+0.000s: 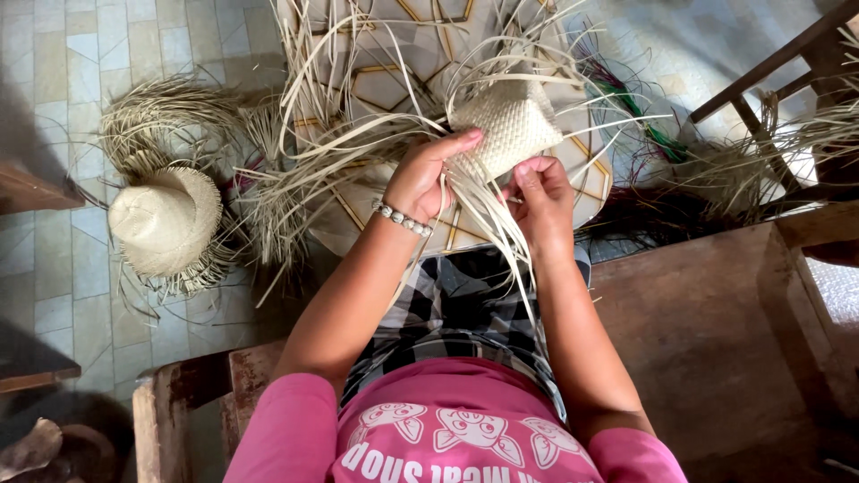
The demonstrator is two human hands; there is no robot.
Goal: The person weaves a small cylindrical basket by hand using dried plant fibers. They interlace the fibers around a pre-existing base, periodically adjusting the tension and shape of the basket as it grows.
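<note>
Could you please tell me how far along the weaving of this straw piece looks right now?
Done: the woven crown is closed and tight. In hand: the left hand steadies it while the right hand pinches loose straw strips at its edge. Left: long unwoven strands fan out all round. Another woven hat with a frayed edge lies on the floor.

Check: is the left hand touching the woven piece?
Touching. The head view shows the left hand with its fingers laid against the woven piece.
</note>
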